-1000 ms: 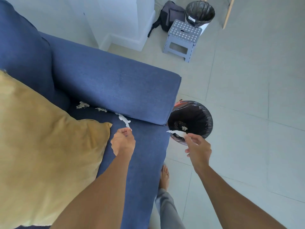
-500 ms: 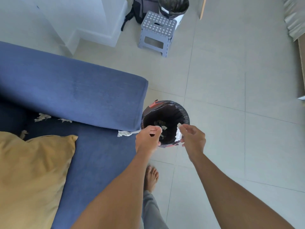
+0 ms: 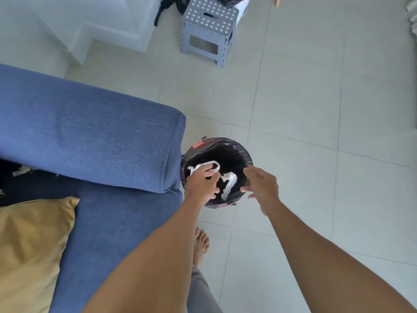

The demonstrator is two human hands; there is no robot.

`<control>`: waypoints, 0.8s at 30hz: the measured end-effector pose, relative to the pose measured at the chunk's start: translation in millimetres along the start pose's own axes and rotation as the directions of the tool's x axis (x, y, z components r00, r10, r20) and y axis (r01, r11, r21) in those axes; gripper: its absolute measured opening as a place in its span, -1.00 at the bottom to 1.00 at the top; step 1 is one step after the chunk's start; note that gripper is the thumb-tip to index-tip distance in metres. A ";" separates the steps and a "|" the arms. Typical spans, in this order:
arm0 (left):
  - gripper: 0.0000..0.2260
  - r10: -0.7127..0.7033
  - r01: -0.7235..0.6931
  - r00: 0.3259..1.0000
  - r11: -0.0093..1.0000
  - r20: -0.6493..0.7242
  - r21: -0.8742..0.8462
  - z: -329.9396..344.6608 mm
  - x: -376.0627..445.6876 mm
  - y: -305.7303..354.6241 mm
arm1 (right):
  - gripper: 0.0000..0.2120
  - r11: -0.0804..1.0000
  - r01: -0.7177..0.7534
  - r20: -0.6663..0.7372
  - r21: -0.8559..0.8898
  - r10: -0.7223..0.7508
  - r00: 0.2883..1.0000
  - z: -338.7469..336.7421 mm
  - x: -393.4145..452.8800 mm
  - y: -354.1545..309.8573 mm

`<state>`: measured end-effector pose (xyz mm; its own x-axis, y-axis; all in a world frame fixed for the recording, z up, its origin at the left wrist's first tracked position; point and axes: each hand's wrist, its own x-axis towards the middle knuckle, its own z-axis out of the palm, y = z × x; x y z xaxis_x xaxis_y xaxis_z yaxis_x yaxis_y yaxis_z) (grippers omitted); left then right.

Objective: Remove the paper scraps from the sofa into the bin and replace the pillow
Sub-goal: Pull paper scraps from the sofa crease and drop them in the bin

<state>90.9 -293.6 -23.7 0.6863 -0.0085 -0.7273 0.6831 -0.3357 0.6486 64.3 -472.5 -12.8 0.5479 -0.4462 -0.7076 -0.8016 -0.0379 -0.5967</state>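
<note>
A small bin (image 3: 244,153) with a black liner stands on the floor by the end of the blue sofa's armrest (image 3: 90,136). My left hand (image 3: 200,185) hovers over the bin's left side, fingers curled on a white paper scrap (image 3: 204,166). My right hand (image 3: 262,187) is over the bin's right rim with fingers spread and empty. Another white scrap (image 3: 229,184) hangs inside the bin between my hands. More paper scraps (image 3: 21,170) lie on the sofa seat at the far left. The yellow pillow (image 3: 29,245) rests on the seat at lower left.
A grey dotted step stool (image 3: 209,26) stands on the tiled floor at the top, with a dark bag (image 3: 171,5) and a second lined bin behind it. A white wall base is at upper left. My bare foot (image 3: 200,245) is beside the sofa front.
My left hand carried a scrap from the sofa seat over to the bin. My right hand opened and its scrap dropped into the bin. The view swung right, away from the pillow.
</note>
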 end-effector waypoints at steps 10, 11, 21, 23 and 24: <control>-0.66 -0.020 0.017 0.998 0.998 -0.059 -0.054 -50.1 -68.6 -11.0 | -0.69 0.999 0.010 0.116 0.042 -0.015 0.993 16.9 -67.1 -19.8; -0.68 -0.018 0.014 0.998 0.998 -0.061 -0.065 -59.3 -82.7 -14.5 | -0.69 0.999 0.021 0.137 0.044 -0.027 0.990 23.7 -81.3 -22.4; -0.69 -0.049 -0.019 0.966 0.966 -0.254 -0.257 -229.3 -209.8 -65.3 | -0.92 0.969 0.246 0.321 0.002 -0.234 0.918 131.9 -249.8 -37.0; -0.61 -0.037 -0.047 0.945 0.968 -0.324 -0.247 -262.9 -215.6 -74.2 | -0.91 0.955 0.296 0.348 -0.024 -0.270 0.898 165.0 -275.9 -40.6; -0.54 -0.033 -0.058 0.933 0.969 -0.357 -0.241 -277.8 -215.5 -79.2 | -0.90 0.949 0.314 0.364 -0.031 -0.282 0.888 182.0 -286.3 -41.9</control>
<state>-41.8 -3.5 144.0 0.7070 0.3396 -0.6204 0.6825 -0.0976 0.7243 -15.4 -180.4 146.0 0.7992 -0.0599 -0.5980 -0.5963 -0.2031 -0.7766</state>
